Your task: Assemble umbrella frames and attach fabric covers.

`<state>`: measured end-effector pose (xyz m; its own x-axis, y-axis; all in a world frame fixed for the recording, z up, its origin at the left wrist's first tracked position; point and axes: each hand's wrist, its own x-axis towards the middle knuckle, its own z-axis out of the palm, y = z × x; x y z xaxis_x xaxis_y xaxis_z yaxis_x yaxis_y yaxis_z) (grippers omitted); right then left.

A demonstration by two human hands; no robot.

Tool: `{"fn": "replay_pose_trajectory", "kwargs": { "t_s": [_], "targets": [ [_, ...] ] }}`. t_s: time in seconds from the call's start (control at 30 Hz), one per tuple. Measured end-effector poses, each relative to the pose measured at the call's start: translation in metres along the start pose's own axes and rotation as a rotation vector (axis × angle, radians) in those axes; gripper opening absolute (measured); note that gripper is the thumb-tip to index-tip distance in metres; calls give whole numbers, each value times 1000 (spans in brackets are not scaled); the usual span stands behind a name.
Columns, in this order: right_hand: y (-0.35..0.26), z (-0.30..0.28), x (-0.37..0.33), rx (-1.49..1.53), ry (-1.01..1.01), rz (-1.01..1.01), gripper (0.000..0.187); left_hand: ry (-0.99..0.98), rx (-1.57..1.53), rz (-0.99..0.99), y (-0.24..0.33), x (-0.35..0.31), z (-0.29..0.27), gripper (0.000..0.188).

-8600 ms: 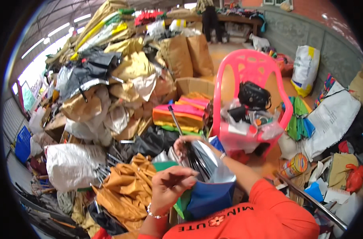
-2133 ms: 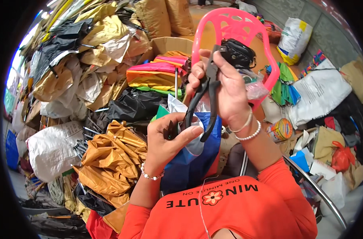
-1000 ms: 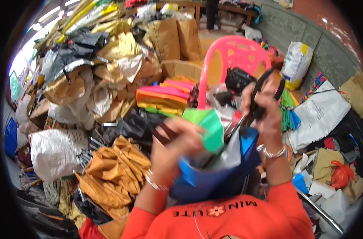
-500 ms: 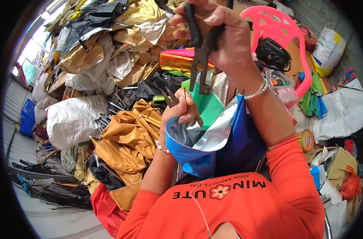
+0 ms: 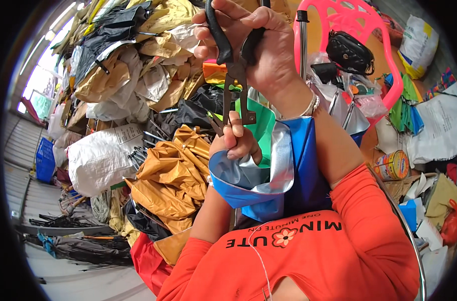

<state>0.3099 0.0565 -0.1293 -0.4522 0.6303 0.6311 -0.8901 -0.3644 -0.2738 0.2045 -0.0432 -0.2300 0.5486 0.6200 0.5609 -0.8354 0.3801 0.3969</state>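
My right hand, raised at the top, grips the black handles of a pair of metal pliers with notched jaws. The jaw tips reach down to the fingers of my left hand. My left hand is closed, and the dark pointed jaws of a smaller pair of pliers stick out beside its fingers; the rest of that tool is hidden. Blue umbrella cloth with a silver lining hangs around my left hand and below my right wrist. Whatever small piece lies between the jaw tips cannot be made out.
Crumpled orange-brown cloth lies to the left, beside a white sack. Behind it rises a heap of cloth and paper. A metal tube with a black ribbed end stands before a pink chair bearing a black bag.
My right hand and its pliers have shifted left and lower, bringing the jaws to my left fingers. The metal tube now shows beside my right wrist. The view has shifted slightly.
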Motion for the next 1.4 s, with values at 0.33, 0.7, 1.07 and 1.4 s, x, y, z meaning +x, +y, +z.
{"fn": "replay_pose_trajectory", "kwargs": {
  "t_s": [0.33, 0.7, 1.07, 1.4],
  "targets": [
    [7, 1, 1, 65, -27, -49, 35, 16, -33, 9, 1, -2, -3, 18],
    [4, 0, 1, 31, -31, -15, 42, 125, -203, 18, -6, -6, -1, 29],
    [8, -12, 4, 35, -94, -32, 45, 188, -260, -24, -6, -5, 5, 30],
    [9, -12, 3, 37, -64, -31, 35, 140, -282, -32, -10, -5, -5, 32]
  ]
}}
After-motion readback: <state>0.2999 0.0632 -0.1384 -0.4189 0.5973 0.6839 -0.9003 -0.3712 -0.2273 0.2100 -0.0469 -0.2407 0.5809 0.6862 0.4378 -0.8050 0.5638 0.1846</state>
